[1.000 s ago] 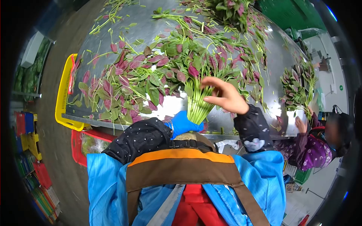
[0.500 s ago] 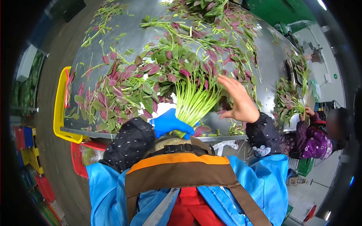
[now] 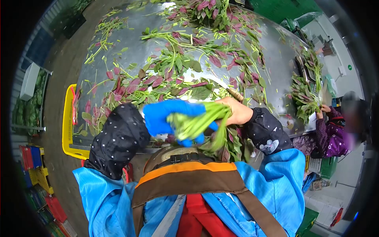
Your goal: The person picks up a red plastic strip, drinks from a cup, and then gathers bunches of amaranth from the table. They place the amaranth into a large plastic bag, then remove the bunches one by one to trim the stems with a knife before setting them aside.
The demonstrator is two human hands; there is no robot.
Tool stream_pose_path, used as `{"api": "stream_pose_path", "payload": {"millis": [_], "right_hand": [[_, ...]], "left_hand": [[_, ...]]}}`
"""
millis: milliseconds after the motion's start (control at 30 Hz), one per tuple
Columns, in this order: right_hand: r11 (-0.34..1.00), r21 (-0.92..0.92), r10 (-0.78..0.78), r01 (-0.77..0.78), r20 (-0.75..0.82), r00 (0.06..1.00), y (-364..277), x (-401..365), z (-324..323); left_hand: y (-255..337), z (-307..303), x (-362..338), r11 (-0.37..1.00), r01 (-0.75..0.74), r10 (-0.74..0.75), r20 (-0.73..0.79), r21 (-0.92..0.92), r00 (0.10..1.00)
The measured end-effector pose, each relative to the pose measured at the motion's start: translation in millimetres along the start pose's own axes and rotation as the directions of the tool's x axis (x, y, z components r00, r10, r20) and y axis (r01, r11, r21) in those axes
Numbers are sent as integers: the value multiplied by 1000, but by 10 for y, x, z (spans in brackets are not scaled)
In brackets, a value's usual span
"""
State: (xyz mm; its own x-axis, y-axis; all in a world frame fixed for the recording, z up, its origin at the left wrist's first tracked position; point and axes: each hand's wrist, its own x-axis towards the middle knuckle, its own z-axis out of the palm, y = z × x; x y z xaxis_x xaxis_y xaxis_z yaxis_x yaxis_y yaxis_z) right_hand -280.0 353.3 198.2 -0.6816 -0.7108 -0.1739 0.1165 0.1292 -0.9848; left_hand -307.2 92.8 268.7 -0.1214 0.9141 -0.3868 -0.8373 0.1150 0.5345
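Observation:
My left hand (image 3: 164, 118), in a blue glove, is closed around the stems of a bunch of leafy greens (image 3: 201, 122), smeared by motion. The cut stem ends point left toward me, and green and purple leaves hang down on the right, over the table's near edge. My bare right hand (image 3: 238, 111) is closed on the same bunch from the right, its fingers partly hidden behind the stems. Just beyond that hand lies a knife (image 3: 235, 94) with a wooden handle, its pale blade pointing away to the left among loose leaves.
Loose greens and cut stems (image 3: 173, 63) are strewn across the metal table (image 3: 136, 39). A larger pile (image 3: 209, 15) sits at the far side. A yellow crate (image 3: 68, 126) stands at the left edge. On the right, another person (image 3: 333, 134) holds greens.
The bunch has been lifted off the table toward me and turned, its stems swinging left and its leaves down. My right hand has gone from spread to closed on it, uncovering the knife.

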Motion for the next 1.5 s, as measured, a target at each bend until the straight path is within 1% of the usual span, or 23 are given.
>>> {"api": "stream_pose_path", "payload": {"millis": [67, 133, 233, 267, 333, 367, 433, 500, 600, 667, 700, 800, 867, 900, 933, 1067, 1200, 1267, 1333, 1367, 1400, 1467, 1500], "right_hand": [[960, 271, 106, -74, -107, 989, 96, -82, -22], [676, 707, 322, -206, -32, 946, 313, -221, -105], [570, 811, 242, -133, -10, 970, 507, -245, -98], [569, 812, 215, -127, 2, 977, 518, -228, -87], [549, 819, 205, -167, 62, 977, 482, -186, -54], [532, 828, 205, -176, 76, 976, 474, -171, -29], [516, 839, 235, -173, 56, 970, 436, -179, 8], [563, 814, 245, -142, 0, 970, 599, -279, -76], [815, 571, 309, -96, -288, 906, 472, -419, -178], [984, 162, 119, -71, -312, 943, 245, -528, -330], [960, -282, -77, -2, -269, 960, 200, -590, -418], [738, -661, -227, 136, -53, 972, -437, -597, -359], [515, -854, -214, 68, -51, 976, -714, -562, -260], [403, -911, -260, 87, -23, 965, -703, -524, -292], [281, -955, -297, 100, 12, 955, -664, -491, -339], [151, -959, -495, 239, 136, 858, -356, -363, -505], [164, -978, -560, 132, 18, 828, 673, -307, -536], [403, -911, -531, 92, -150, 834, 614, -591, -362], [751, -659, -474, 46, -489, 732, 733, -963, -153], [938, -337, -304, 82, -685, 662, 893, -1133, -29], [963, 177, 15, 202, -786, 618, 1249, -1221, 66], [894, 383, 203, 234, -810, 551, 1413, -1256, 214], [943, 259, 132, 210, -868, 478, 1458, -1215, 215]], "left_hand": [[-195, -589, 16, 891, -430, 451, -173, 143, 876], [28, -996, -37, 695, -713, 657, -322, -94, 682], [235, -887, 213, 775, -228, 586, -536, 589, 607], [-80, -1150, 514, 645, -620, 757, -268, 447, 596], [-391, -796, 894, 699, -578, 707, -290, 420, 645], [-285, -587, 959, 620, -510, 723, -180, 596, 667], [-146, -786, 1048, 488, -380, 821, -267, 786, 504], [115, -640, 649, 610, -649, 790, -416, 454, 451], [263, -1003, 262, 498, -711, 825, -525, 497, 210], [311, -938, 162, 642, -637, 740, -562, 426, 370], [290, -1017, 221, 674, -626, 735, -440, 392, 516], [279, -681, 481, 895, -294, 376, -213, 337, 902], [62, -446, 804, 313, -174, 269, 89, 934, 959], [-90, -302, 800, 822, -163, 118, 118, 545, 986], [-183, -59, 805, 956, -45, -29, 243, 290, 970], [-469, -13, 1106, 983, 133, -157, 210, 124, 965], [-1066, -392, 1520, 989, 137, -147, -195, -63, 970], [-1246, -396, 1552, 991, 79, -103, -227, -111, 969], [-1307, -377, 1552, 997, -35, 15, -270, -69, 963], [-1360, -385, 1575, 995, -81, 60, -292, -59, 955], [-1390, -385, 1621, 991, -123, 104, -309, -43, 945], [-1387, -322, 1665, 993, -116, 114, -366, 16, 924], [-1366, -329, 1682, 994, -113, 107, -377, 5, 920]]}}
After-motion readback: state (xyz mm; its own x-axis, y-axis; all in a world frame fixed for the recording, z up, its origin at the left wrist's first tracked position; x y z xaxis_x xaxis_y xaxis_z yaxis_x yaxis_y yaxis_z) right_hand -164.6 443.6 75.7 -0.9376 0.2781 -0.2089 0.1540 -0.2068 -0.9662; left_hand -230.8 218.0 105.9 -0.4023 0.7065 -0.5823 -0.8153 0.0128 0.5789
